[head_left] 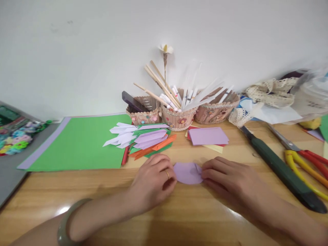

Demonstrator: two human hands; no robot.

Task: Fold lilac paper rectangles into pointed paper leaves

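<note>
The left hand [156, 177] is closed around the left end of a piece of purple paper [188, 173], which is pinched between thumb and fingers; a gold ring [167, 174] is worn on one finger and a bangle [64, 225] on the wrist. The right end is gripped by the right hand [228, 179], its fingertips bent over a small fold there. The purple paper is held between the two hands, low over the wooden surface [176, 222]; whether it is touched to the wood cannot be told.

Just beyond the left hand, folded paper strips [151, 138] in white, purple, orange and green are heaped. Beyond the right hand, purple cards [208, 136] are stacked on red and yellow ones. To the left, green sheets [77, 143] are laid over a purple one.

On the right, a green-handled tool [282, 171] is placed beside scissors [284, 141]. Farther back, three decorated baskets [179, 119] are lined up near the wall [89, 51], filled with sticks and pens, and cream lace [271, 92] is piled to their right.
</note>
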